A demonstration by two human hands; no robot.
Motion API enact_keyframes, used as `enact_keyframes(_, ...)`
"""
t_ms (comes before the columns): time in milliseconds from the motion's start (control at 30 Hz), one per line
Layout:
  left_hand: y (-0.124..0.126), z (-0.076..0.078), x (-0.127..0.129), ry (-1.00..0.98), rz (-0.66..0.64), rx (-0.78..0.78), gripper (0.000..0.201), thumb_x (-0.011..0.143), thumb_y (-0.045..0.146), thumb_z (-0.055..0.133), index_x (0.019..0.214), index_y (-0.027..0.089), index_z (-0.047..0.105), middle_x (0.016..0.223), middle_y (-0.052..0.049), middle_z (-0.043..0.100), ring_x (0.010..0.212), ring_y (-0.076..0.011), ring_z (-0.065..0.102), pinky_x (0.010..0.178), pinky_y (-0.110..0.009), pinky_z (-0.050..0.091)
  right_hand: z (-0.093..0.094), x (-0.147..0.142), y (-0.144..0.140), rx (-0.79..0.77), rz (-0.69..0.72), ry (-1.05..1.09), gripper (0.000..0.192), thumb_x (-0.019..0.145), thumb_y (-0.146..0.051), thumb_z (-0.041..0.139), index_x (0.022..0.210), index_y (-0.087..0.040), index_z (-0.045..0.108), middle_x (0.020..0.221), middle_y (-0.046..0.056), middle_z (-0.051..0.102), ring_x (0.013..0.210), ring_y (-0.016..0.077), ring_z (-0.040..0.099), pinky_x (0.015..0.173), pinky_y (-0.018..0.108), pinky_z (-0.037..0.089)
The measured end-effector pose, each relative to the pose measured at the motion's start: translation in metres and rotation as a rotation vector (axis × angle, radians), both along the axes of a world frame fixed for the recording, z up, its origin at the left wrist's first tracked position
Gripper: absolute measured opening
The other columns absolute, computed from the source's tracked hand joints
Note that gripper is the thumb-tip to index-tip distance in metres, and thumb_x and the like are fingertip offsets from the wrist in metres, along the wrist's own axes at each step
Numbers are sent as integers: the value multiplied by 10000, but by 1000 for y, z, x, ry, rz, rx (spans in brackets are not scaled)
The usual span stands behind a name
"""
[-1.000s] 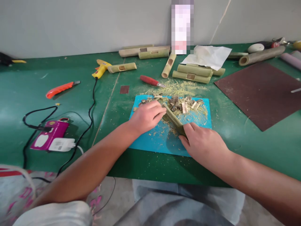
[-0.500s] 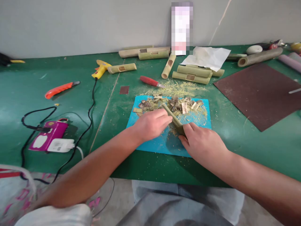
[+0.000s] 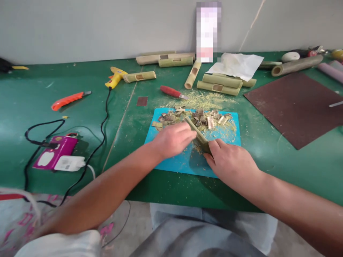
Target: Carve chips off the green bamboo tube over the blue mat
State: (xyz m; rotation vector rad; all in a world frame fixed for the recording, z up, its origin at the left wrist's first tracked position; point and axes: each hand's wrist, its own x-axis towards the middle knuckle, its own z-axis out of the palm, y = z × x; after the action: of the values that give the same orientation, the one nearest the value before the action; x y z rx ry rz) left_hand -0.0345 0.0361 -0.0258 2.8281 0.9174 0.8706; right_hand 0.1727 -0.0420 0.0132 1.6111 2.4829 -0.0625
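Observation:
A short green bamboo tube point(image 3: 197, 132) slants over the blue sheet point(image 3: 174, 162), its far end pointing up and left. My right hand point(image 3: 227, 157) is closed round the near end of the tube. Against the tube's left side, near its middle, is my left hand point(image 3: 175, 139), with fingers bent and pressed together. Whatever those fingers may pinch is hidden, and their tips are slightly blurred. Bamboo chips point(image 3: 199, 116) and shavings lie heaped on the sheet just beyond both hands.
Behind the sheet lie a red-handled knife point(image 3: 171, 91) and several notched bamboo tubes point(image 3: 218, 88). To the left are a yellow glue gun point(image 3: 115, 78), an orange cutter point(image 3: 69, 100) and a purple power strip point(image 3: 55, 151) with cords. Brown sandpaper point(image 3: 294, 109) lies right.
My left hand's fingertips are a little more blurred beside the tube. My right hand keeps its grip, and the tube stays almost in place. The view has shifted very slightly.

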Motion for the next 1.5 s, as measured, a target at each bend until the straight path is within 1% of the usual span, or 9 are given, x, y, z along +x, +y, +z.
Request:
enact_keyframes(467,-7,2,4,63,20,-19,325,1012,234,435,816,152,682,755,-44,617,674,-132,578,622,-253,467,-2,2,-1,52,23,2,176,945,-257,483,900,-140,606,786,73,654,574,153,593,489,292,165)
enact_keyframes(600,-7,4,5,-1,90,41,316,997,221,469,762,140,664,711,-40,589,657,-135,562,610,-254,450,-1,1,-1,55,24,-6,168,940,-254,505,901,-135,617,780,75,654,562,150,581,488,291,176)
enact_keyframes(700,-7,5,6,35,26,-19,320,993,202,464,746,141,657,714,-38,590,656,-131,559,609,-250,450,-2,1,0,58,29,-3,170,939,-240,493,894,-133,617,780,76,654,560,150,580,486,292,168)
enact_keyframes(867,-7,3,6,-48,84,12,299,987,219,496,749,136,657,712,-38,593,645,-125,556,607,-248,453,-2,2,1,40,10,0,211,955,-282,477,915,-129,617,787,79,654,570,163,593,483,293,162)
enact_keyframes(967,-8,0,8,3,5,-34,304,1000,223,467,788,145,670,743,-40,609,669,-121,576,618,-239,463,-1,3,2,-4,-7,9,212,954,-283,480,923,-127,620,802,83,659,584,165,600,478,288,173)
enact_keyframes(1100,-6,-2,9,-71,80,19,255,1000,224,482,872,136,684,764,-43,624,687,-124,590,636,-241,480,0,3,3,-19,-28,18,231,961,-295,472,951,-122,626,831,92,668,602,163,603,473,285,172)
enact_keyframes(1233,-4,-1,8,-16,23,-31,278,1006,218,461,854,138,680,752,-38,616,674,-121,584,620,-234,470,0,3,2,-31,-18,8,224,960,-296,486,941,-125,629,818,83,664,601,170,614,471,285,166)
enact_keyframes(1367,-6,1,9,-43,88,5,299,1002,220,463,795,142,664,741,-37,599,666,-124,567,625,-247,464,-2,3,1,3,-6,0,231,965,-300,483,949,-124,631,805,79,661,589,176,619,468,287,155)
enact_keyframes(1500,-9,5,10,60,20,-22,323,996,197,446,758,147,658,712,-31,575,655,-129,547,601,-246,437,-4,3,0,49,33,-3,200,953,-278,501,906,-128,625,771,68,652,562,167,603,471,291,138)
